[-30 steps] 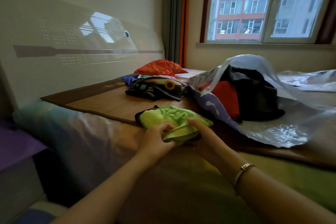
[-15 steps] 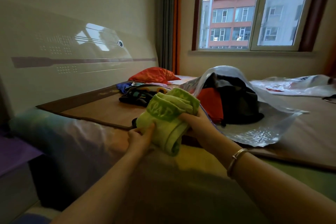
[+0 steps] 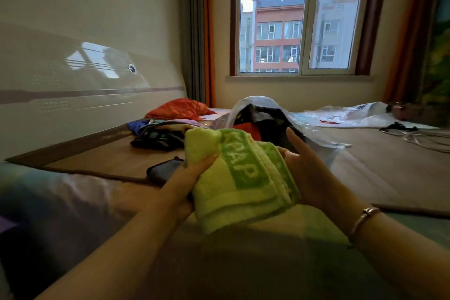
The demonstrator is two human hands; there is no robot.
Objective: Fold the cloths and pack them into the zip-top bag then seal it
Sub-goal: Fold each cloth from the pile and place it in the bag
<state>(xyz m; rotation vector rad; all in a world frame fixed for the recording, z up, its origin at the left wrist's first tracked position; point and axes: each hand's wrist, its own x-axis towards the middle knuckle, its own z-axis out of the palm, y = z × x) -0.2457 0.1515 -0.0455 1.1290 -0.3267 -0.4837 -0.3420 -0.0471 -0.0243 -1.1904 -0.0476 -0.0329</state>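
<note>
Towel [image 3: 239,178], thick lime-green terry with a darker woven letter band, is folded into a soft bundle and held above the bed [image 3: 365,165] between both hands: the left hand [image 3: 192,178] grips its left edge, the right hand [image 3: 309,168] cups its right side. Just behind sits a crinkled clear plastic bag [image 3: 314,129], mouth gaping, stuffed with dark and red cloths. A loose heap of clothes [image 3: 158,136] lies left of the bag.
</note>
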